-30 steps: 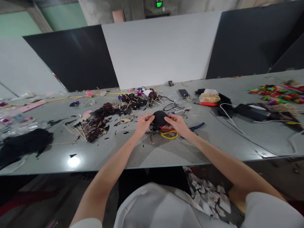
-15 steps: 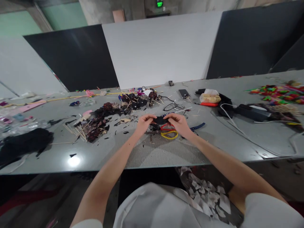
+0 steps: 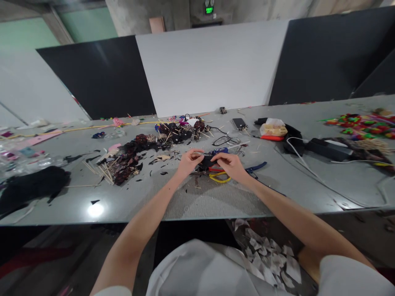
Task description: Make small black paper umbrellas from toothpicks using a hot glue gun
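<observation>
Between my two hands a small piece of black fabric is pinched at both ends, above the table. My left hand closes thumb and fingers on its left end. On the other end, my right hand has thumb and forefinger pressed together. Just below lie scissors with yellow handles, partly covered by my right hand. Blue-handled pliers rest to the right of that hand. Behind the hands sits a heap of dark fabric balls with wooden sticks.
Dark scraps with loose sticks lie left of my hands. A phone, a wrapped food item and a black box with a white cable are at right. Black cloth lies far left. Partition panels stand behind the table.
My right hand has tilted inward, its fingers closer to my left hand. The black fabric looks less stretched out. The whole view has shifted slightly.
</observation>
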A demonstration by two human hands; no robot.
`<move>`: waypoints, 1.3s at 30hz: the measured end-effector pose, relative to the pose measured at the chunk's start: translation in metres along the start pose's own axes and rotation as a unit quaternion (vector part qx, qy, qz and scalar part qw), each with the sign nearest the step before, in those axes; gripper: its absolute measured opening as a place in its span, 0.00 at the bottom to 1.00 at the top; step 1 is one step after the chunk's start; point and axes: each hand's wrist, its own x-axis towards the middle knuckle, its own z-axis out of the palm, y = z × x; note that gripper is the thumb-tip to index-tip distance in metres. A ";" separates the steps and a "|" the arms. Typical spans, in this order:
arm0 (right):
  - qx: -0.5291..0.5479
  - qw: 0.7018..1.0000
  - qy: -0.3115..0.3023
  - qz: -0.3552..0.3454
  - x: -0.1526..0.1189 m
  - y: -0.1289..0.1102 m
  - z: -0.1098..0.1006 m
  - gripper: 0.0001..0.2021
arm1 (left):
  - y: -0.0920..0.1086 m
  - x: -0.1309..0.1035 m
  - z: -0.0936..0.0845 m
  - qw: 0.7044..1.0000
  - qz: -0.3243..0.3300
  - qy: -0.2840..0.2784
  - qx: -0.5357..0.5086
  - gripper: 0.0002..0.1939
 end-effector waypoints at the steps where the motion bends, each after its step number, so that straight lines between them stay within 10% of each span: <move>1: -0.001 1.000 -0.001 -0.004 -0.001 -0.001 -0.001 0.12 | 0.000 0.000 -0.001 1.000 0.004 0.001 0.008 0.25; 6: -0.032 0.999 0.028 -0.005 0.001 -0.002 -0.005 0.14 | 0.002 -0.003 -0.002 0.997 0.032 -0.012 0.066 0.20; 15: -0.044 0.993 -0.098 0.039 0.009 0.021 0.005 0.20 | -0.001 -0.010 0.004 0.988 0.058 -0.092 0.110 0.19; 25: 0.113 0.987 0.097 0.058 0.009 0.009 0.006 0.18 | 0.000 -0.005 0.017 0.990 -0.082 -0.068 -0.096 0.29; 39: 0.139 0.983 0.109 0.051 0.010 0.021 0.006 0.18 | 0.005 -0.010 0.021 0.998 -0.028 -0.053 -0.027 0.19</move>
